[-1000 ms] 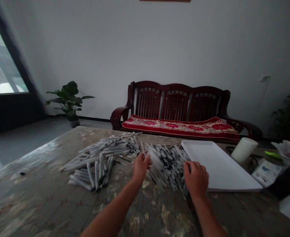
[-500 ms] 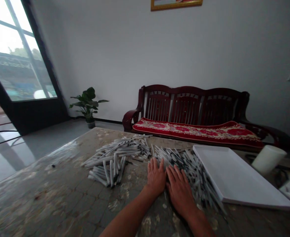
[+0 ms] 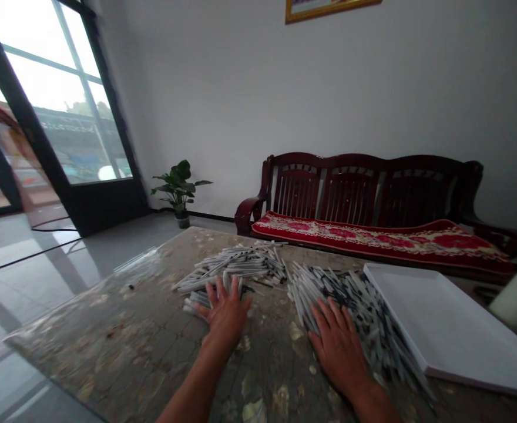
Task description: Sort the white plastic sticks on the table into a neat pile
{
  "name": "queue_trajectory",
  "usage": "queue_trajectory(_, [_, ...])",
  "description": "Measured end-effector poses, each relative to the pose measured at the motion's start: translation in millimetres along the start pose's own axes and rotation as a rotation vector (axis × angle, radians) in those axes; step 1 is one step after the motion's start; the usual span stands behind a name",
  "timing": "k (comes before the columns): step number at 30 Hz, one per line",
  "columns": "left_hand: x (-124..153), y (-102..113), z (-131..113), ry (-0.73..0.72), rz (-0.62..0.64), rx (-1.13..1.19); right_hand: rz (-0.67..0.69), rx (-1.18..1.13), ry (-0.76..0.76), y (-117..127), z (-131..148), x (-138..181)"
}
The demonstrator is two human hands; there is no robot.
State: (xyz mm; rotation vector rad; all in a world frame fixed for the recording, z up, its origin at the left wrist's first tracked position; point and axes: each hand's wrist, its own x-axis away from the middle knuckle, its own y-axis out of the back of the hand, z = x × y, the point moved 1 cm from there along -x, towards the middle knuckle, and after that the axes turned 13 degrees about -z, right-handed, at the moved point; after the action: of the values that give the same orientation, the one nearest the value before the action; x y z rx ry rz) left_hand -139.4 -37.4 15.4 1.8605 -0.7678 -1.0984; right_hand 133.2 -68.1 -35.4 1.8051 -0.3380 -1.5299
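Mid-gathering, I judge — my left hand [image 3: 225, 314] splayed flat, gripping nothing, on the centre pen pile [image 3: 241, 265], my right hand [image 3: 338, 345] likewise on the right-of-centre pile [image 3: 359, 296]; next calls for an even inward sweep.

Head-worn, facing forward and slightly down.
Close over the marbled table [image 3: 121, 352], left hand [image 3: 225, 314] and right hand [image 3: 340, 349] nearest; wooden bench [image 3: 373, 194] far across.

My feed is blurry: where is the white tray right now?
In the head view, the white tray lies at the right of the table, beside the right-hand pen pile, just right of the right hand.
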Motion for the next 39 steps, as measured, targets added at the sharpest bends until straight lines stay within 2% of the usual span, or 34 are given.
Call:
queue_trajectory(3, [-5.8,-5.6,19.7,0.147,0.073,-0.002,0.01,-0.002,-0.002,-0.3,-0.1,0.0])
queue_trajectory(6, [-2.6,-15.6,15.3,0.151,0.12,0.0,0.016,-0.003,-0.009,-0.6,-0.2,0.0])
queue_trajectory(11, [7.5,-25.1,-21.2,-0.015,0.133,-0.008,0.01,-0.032,-0.022,-1.2,-1.3,0.1])
queue_trajectory(19, [24.5,-43.7,-82.8,-0.143,0.145,0.077,0.018,-0.025,-0.027,-0.3,0.1,-0.8])
queue_trajectory(25, [28.1,-55.5,-110.6,-0.186,0.14,0.18,0.048,0.004,-0.024,0.2,1.3,-5.0])
queue_trajectory(32, [30.6,-61.9,-110.7,-0.283,0.022,0.315,0.024,-0.018,-0.043,1.7,2.5,-8.7])
queue_trajectory(39, [25.2,-44.3,-103.9,-0.4,-0.037,0.383,-0.08,-0.115,-0.086,12.8,5.1,-15.6])
